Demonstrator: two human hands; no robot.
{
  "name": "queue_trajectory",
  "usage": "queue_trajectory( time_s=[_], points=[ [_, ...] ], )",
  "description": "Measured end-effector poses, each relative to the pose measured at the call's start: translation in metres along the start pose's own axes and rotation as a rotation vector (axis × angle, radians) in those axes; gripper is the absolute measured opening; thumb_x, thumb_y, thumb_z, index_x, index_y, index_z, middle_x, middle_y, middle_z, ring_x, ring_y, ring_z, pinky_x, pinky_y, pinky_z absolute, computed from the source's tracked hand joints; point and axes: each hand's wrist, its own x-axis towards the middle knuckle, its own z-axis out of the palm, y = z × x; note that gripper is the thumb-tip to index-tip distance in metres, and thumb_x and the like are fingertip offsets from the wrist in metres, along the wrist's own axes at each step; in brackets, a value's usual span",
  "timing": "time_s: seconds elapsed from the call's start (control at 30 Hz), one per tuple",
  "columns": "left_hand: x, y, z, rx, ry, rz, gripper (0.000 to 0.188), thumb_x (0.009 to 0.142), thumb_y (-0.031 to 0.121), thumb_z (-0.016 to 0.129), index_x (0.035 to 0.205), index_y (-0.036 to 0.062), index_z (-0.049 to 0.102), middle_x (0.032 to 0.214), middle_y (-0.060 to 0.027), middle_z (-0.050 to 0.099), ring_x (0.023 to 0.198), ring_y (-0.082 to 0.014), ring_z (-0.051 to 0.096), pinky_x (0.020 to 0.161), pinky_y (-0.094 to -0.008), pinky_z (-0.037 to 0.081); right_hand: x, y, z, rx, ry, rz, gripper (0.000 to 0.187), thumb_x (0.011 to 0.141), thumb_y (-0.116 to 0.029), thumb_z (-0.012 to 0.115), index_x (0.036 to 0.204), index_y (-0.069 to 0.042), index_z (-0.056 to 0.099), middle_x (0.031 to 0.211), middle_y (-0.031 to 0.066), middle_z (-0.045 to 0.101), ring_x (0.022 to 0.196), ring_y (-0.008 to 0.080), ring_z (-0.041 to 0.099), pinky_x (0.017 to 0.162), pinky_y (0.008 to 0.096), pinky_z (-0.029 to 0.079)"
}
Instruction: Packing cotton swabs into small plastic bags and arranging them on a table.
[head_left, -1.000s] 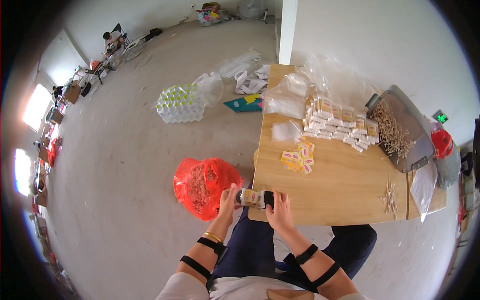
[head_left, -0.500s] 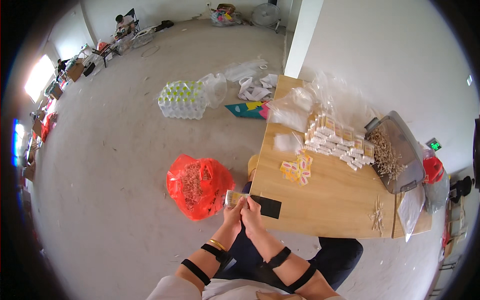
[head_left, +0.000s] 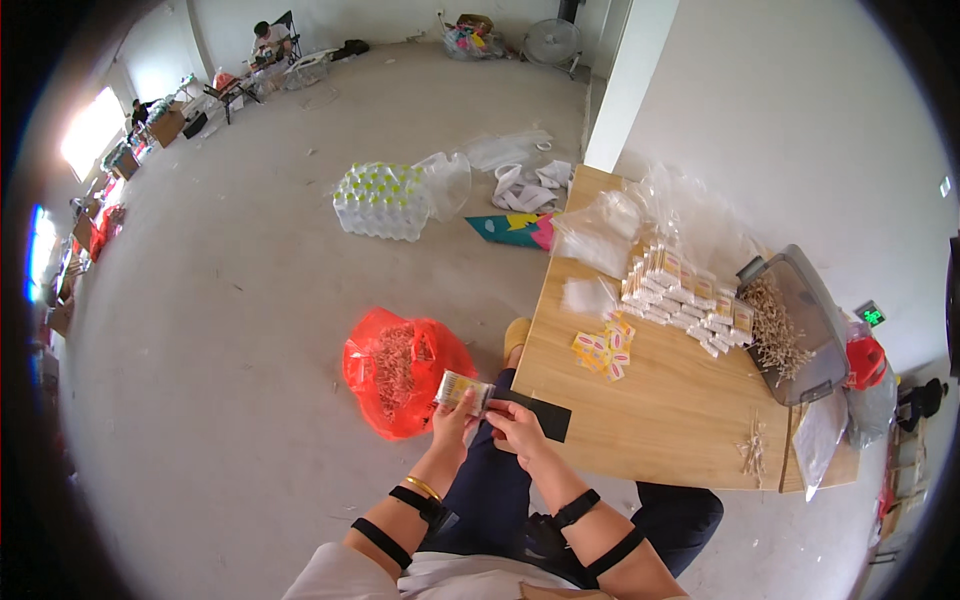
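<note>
A small clear packet of cotton swabs [head_left: 462,392] with a yellow and white card is held over my lap, beside the table's left edge. My left hand [head_left: 453,424] is closed round its lower side. At the packet's right end my right hand [head_left: 517,428] pinches the edge of the plastic. Just right of the hands a flat black pad [head_left: 541,415] lies on the table corner. Loose yellow and white cards [head_left: 604,350] are scattered farther up the table, next to a heap of filled swab packets [head_left: 685,300].
A red plastic bag [head_left: 398,375] full of loose swabs stands on the floor at left. On the wooden table [head_left: 640,425], a grey bin [head_left: 795,320] of swabs lies tipped, with empty clear bags [head_left: 598,232] behind. Bottles [head_left: 383,205] stand beyond; a person [head_left: 270,45] sits far off.
The hands have moved apart a little. The packet has shifted slightly left and up in my left hand, while my right hand has slid toward its right end.
</note>
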Motion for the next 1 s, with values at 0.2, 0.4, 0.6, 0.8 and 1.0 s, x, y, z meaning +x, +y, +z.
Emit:
queue_trajectory(
  time_s=[0.2, 0.4, 0.6, 0.8, 1.0],
  points=[
    [-0.048, 0.055, 0.018, -0.181, -0.153, 0.114, 0.033, 0.095, 0.025, 0.072, 0.122, 0.0100, 0.061, 0.113, -0.0036, 0.071, 0.103, -0.0172, 0.068, 0.092, -0.0339, 0.054, -0.005, -0.017, 0.017, -0.172, 0.034, -0.499, 0.024, 0.091, -0.020, 0.074, 0.106, -0.002, 0.068, 0.090, 0.0002, 0.067, 0.077, 0.0109, 0.061, 0.070, 0.0298, 0.049],
    [-0.093, 0.101, 0.017, 0.310, -0.731, -0.049, 0.052, 0.097, 0.023, 0.070, 0.141, 0.0031, 0.051, 0.129, -0.0091, 0.066, 0.124, -0.0208, 0.061, 0.109, -0.0371, 0.045, -0.118, -0.099, -0.013, -0.197, 0.012, -0.768, 0.016, 0.090, -0.015, 0.074, 0.093, 0.000, 0.068, 0.088, 0.0070, 0.068, 0.083, 0.0157, 0.066, 0.078, 0.0308, 0.052],
    [-0.162, 0.110, 0.094, 0.679, -0.819, 0.750, 0.047, 0.088, 0.019, 0.080, 0.127, -0.0012, 0.063, 0.117, -0.0072, 0.070, 0.114, -0.0131, 0.063, 0.097, -0.0313, 0.050, -0.209, -0.116, -0.052, -0.612, 0.191, -0.917, 0.013, 0.089, -0.013, 0.074, 0.093, -0.002, 0.068, 0.091, 0.0083, 0.070, 0.088, 0.0209, 0.067, 0.084, 0.0334, 0.051],
    [-0.217, 0.094, 0.124, 0.695, -0.892, 0.506, 0.025, 0.090, 0.008, 0.077, 0.110, -0.0024, 0.068, 0.097, -0.0045, 0.074, 0.092, -0.0084, 0.068, 0.080, -0.0257, 0.053, -0.261, -0.107, -0.067, -0.514, 0.276, -1.005, 0.011, 0.087, -0.007, 0.074, 0.094, -0.002, 0.068, 0.092, 0.0064, 0.068, 0.091, 0.0186, 0.065, 0.087, 0.0312, 0.048],
    [-0.248, 0.083, 0.139, 0.727, -0.933, 0.639, 0.022, 0.092, 0.010, 0.075, 0.110, -0.0020, 0.068, 0.096, -0.0045, 0.074, 0.087, -0.0082, 0.069, 0.077, -0.0246, 0.054, -0.297, -0.105, -0.076, -0.549, 0.327, -1.102, 0.010, 0.087, -0.003, 0.073, 0.094, -0.001, 0.068, 0.091, 0.0088, 0.067, 0.091, 0.0221, 0.065, 0.084, 0.0322, 0.048]
  ],
)
